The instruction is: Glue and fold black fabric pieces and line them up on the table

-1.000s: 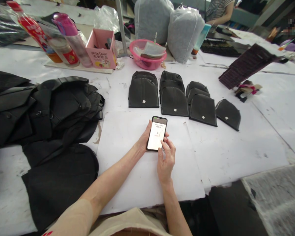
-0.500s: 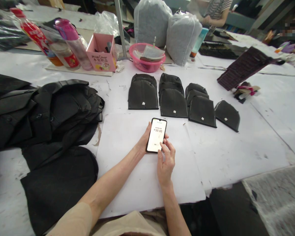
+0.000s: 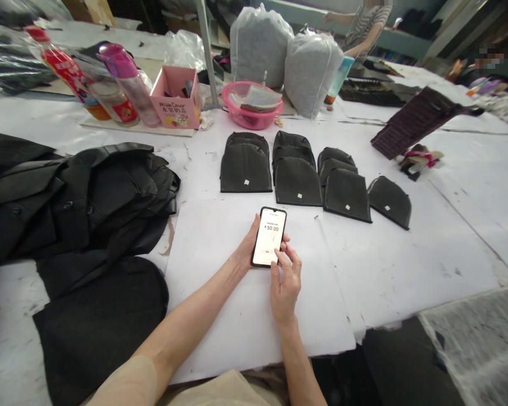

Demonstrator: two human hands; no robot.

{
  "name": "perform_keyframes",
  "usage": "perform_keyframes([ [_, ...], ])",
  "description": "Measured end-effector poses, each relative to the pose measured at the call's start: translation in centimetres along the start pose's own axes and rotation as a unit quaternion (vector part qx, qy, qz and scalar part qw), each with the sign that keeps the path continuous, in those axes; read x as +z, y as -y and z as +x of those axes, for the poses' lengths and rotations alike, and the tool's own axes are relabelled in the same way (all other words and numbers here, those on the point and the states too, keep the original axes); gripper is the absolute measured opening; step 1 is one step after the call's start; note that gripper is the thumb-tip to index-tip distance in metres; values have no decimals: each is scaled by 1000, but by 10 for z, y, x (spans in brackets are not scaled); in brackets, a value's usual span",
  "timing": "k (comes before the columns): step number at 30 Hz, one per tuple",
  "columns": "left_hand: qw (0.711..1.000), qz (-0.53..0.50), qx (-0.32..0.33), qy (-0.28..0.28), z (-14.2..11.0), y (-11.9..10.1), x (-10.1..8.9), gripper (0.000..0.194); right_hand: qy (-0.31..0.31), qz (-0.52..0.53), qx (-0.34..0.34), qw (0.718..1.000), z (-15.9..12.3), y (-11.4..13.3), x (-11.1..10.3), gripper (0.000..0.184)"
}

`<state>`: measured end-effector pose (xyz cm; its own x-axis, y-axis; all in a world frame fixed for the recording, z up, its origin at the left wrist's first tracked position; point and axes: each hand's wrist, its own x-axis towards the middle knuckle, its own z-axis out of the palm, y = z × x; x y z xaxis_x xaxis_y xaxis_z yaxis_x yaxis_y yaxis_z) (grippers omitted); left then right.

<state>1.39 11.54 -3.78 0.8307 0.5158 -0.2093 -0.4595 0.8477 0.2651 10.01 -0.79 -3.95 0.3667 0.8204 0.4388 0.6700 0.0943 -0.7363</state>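
Note:
A smartphone (image 3: 268,239) with a lit white screen reading ¥50.00 is gripped from its left side and underneath by my left hand (image 3: 248,241). Its fingertips show past the phone's right edge. My right hand (image 3: 286,285) is over the lower right of the phone, fingers bent and apart, holding nothing. One fingertip is at the screen; whether it presses there I cannot tell. Beyond the phone lie overlapping black curved-top pieces (image 3: 298,181) with small white stickers, plus a single similar piece (image 3: 390,202) at their right.
Black garment pieces (image 3: 97,192) are heaped at the left on the white-covered table (image 3: 406,265). Behind stand a red-capped bottle (image 3: 59,65), a pink box (image 3: 175,104), a pink basin (image 3: 252,115) and stuffed bags (image 3: 309,73). Another person's striped sleeve (image 3: 370,25) shows at the back.
The view has shifted slightly, so the table things sit a little lower. Both hands keep their places on the phone. The person at the back has moved an arm outward.

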Motion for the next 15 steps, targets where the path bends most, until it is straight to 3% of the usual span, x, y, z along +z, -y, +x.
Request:
perform_keyframes([
  [15,999,-5,29,-33,1,-1,3,88,-13,-55,-31,998,-1,-1,0,27],
])
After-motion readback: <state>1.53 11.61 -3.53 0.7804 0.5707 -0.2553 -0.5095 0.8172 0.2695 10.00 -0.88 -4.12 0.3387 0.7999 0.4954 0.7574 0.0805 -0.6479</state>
